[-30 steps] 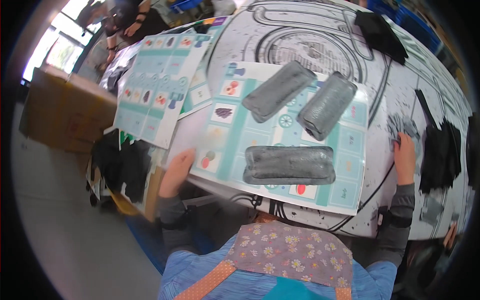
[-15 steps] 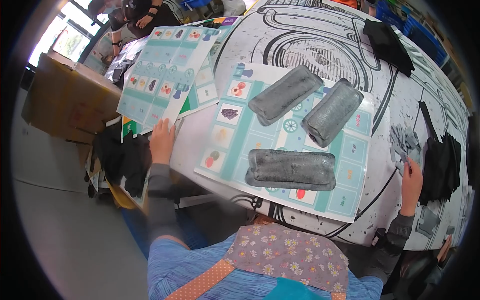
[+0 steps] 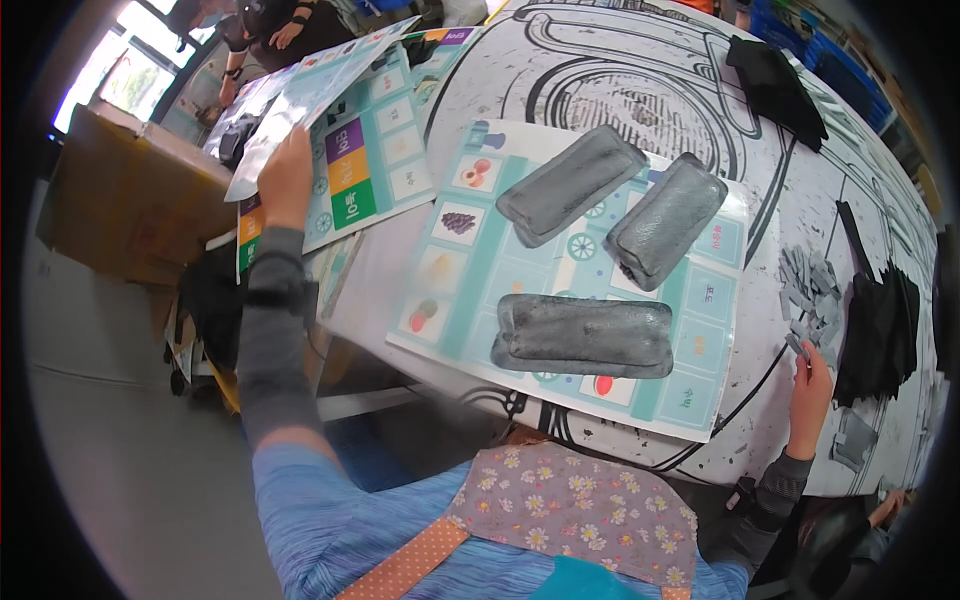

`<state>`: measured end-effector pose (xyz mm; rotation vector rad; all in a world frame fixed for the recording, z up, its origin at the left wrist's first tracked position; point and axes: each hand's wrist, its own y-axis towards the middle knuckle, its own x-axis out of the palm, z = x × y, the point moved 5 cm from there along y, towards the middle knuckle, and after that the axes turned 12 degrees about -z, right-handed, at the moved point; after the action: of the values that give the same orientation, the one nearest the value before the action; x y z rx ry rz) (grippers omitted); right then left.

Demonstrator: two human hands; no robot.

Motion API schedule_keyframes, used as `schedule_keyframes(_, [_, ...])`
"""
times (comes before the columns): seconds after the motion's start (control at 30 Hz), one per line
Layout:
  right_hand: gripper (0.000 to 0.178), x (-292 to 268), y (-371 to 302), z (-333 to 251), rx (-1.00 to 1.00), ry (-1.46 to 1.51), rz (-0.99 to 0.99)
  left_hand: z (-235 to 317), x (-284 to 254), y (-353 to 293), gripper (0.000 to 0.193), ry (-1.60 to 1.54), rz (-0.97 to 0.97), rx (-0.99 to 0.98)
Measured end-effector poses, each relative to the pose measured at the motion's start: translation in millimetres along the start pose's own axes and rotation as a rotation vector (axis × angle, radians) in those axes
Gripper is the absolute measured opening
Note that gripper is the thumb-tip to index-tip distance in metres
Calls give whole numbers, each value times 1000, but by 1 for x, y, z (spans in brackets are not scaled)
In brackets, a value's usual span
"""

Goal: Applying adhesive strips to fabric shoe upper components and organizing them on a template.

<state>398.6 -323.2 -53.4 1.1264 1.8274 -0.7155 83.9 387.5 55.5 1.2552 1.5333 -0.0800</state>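
Note:
My left hand (image 3: 288,182) grips the near edge of a printed picture sheet (image 3: 335,75), tilted up off the stack at the left. Under it lies another sheet (image 3: 405,165) with coloured blocks and fruit pictures. At the right, my right hand (image 3: 812,395) pinches a small grey strip (image 3: 795,344) at the near side of a heap of grey strips (image 3: 812,285). Between my hands, three dark grey, oblong, padded-looking bundles (image 3: 585,337) rest on a pale teal fruit-picture sheet (image 3: 455,345). What the bundles are made of I cannot tell.
The table (image 3: 480,75) has a black line drawing on its white top. Black cloth pieces (image 3: 880,330) lie beside the strips, and more black cloth (image 3: 780,90) at the far right. A cardboard box (image 3: 135,200) stands left. Another person (image 3: 270,30) works at the far left.
My left hand has moved up and away, raising the top sheet and uncovering the one beneath. My right hand has shifted slightly nearer, still at the grey strips. The bundles stay in place.

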Motion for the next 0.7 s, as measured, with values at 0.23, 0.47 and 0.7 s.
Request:
schedule_keyframes(0.23, [24,2,-6,6,-15,40,29,64,2,38,12,-24,-143,53])
schedule_keyframes(0.47, [15,-5,-21,4,11,102,150,22,51,47,22,-13,-266,-4])
schedule_keyframes(0.7, [16,-14,-29,-5,-94,237,128,-70,114,39,37,-127,-367,-28])
